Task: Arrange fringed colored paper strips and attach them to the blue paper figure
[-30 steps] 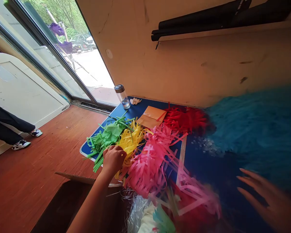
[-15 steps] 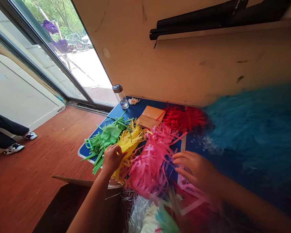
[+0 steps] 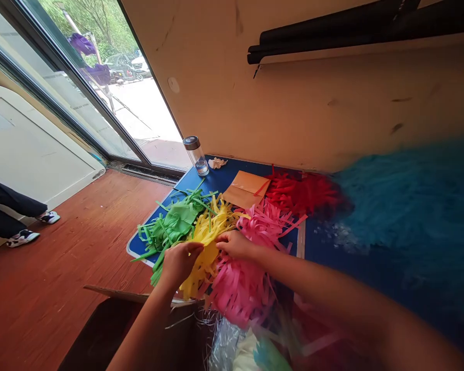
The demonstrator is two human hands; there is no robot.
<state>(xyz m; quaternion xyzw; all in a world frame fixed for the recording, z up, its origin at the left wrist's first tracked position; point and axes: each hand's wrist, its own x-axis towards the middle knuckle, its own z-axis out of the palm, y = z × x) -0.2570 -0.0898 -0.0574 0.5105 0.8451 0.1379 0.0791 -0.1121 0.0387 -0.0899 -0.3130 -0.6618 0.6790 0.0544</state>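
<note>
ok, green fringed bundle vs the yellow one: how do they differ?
Color: the green bundle is bright green, the yellow bundle bright yellow.
Look: green shows a broad smooth patch mid-pile; yellow looks stripy throughout.
Place: green is by the table's left edge; yellow lies between green and the pink bundle.
Shared: both have loose thin strips and lie on the blue table.

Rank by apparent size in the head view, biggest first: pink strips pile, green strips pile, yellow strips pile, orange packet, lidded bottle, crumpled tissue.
1. Pink strips pile, even partly covered
2. Green strips pile and yellow strips pile: too alike to rank
3. Orange packet
4. Lidded bottle
5. Crumpled tissue
</note>
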